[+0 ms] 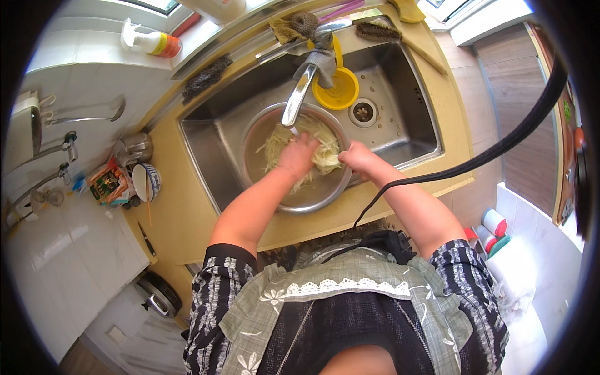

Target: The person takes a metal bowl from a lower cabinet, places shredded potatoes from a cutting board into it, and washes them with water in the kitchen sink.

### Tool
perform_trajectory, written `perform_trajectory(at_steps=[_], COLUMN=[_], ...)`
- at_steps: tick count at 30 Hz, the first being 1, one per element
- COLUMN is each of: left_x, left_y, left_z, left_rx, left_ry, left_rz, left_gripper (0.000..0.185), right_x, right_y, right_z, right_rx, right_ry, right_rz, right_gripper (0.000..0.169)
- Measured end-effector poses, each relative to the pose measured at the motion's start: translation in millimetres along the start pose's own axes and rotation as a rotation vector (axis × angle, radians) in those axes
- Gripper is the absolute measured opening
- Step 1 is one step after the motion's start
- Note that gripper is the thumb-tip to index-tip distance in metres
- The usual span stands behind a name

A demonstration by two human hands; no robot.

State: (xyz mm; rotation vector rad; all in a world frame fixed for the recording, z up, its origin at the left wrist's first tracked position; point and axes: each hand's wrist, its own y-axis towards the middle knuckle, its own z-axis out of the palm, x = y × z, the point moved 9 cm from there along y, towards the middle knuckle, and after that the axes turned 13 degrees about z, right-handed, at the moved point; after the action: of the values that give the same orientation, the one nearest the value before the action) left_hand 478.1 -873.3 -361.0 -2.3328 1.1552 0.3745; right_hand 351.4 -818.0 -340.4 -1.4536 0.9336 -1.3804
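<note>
A round stainless steel basin [315, 206] rests in the sink, holding water and pale shredded vegetable [326, 157]. My left hand [298, 154] reaches down into the shreds, just below the faucet spout. Its fingertips are hidden there, so its grasp does not show. At the basin's right rim, my right hand [358, 158] is closed on the edge, thumb toward the inside. A short thread of water leaves the chrome faucet [300, 96], which has a grey cloth [322, 65] wrapped around it.
In the stainless steel sink [393, 112], a yellow strainer [336, 93] sits near the drain [363, 112]. A brush [379, 32] lies behind. On the left counter are a bowl [143, 183] and a knife [147, 239]. A black cord [450, 171] crosses above my right forearm.
</note>
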Motion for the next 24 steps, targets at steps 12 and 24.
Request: perform_trajectory(at_steps=[12,24], left_x=[-55.7,12.5], left_y=[-36.5,-30.4], left_z=[-24.2,-30.2], left_rx=[0.276,0.109], left_ry=[0.182,0.114], left_rz=[0.272,-0.085], left_gripper=[0.074,0.05], right_x=[-16.6,-22.0], right_y=[23.6,18.2], right_z=[1.7,-4.2], right_rx=[0.09,0.091], right_ry=[0.18,0.22], right_rz=[0.024,0.009], right_gripper=[0.029,0.032])
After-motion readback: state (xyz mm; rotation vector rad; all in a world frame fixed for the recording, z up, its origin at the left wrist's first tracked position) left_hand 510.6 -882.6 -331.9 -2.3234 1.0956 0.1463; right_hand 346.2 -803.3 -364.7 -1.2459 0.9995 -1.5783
